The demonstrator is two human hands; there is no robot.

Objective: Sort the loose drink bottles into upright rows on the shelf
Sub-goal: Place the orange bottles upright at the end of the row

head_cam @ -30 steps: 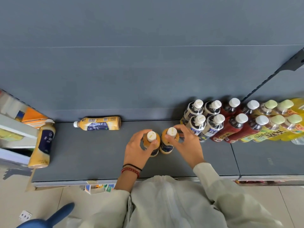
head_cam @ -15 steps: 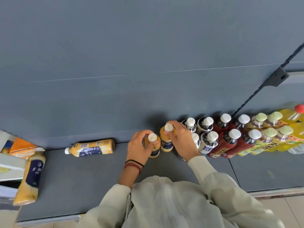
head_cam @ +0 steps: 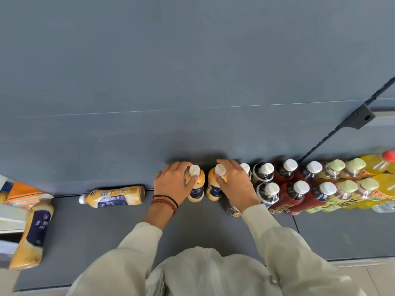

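Back panel (head_cam: 192, 82): a grey wall rising from the shelf's far edge, with a black bracket arm (head_cam: 361, 118) slanting across it at right.
Shelf (head_cam: 102, 231): a grey deck whose near half lies bare in front of the person.
Standing rows (head_cam: 300, 187): two rows of capped bottles fill the far right, crowding the right hand's side.
Far lying bottle (head_cam: 115, 196): on its side along the far edge, its base just beside the left wrist.
Left-edge lying bottle (head_cam: 34, 233): on its side at the shelf's left end.
Held pair: left yellow bottle (head_cam: 196, 186) and right yellow bottle (head_cam: 214, 189) stand upright, side by side, close to the panel.
Left hand (head_cam: 171, 184): fingers curled round its bottle's neck.
Right hand (head_cam: 237, 186): fingers wrapped over its bottle's shoulder, partly hiding a row bottle.
Change: a second ago the pair stood mid-shelf.
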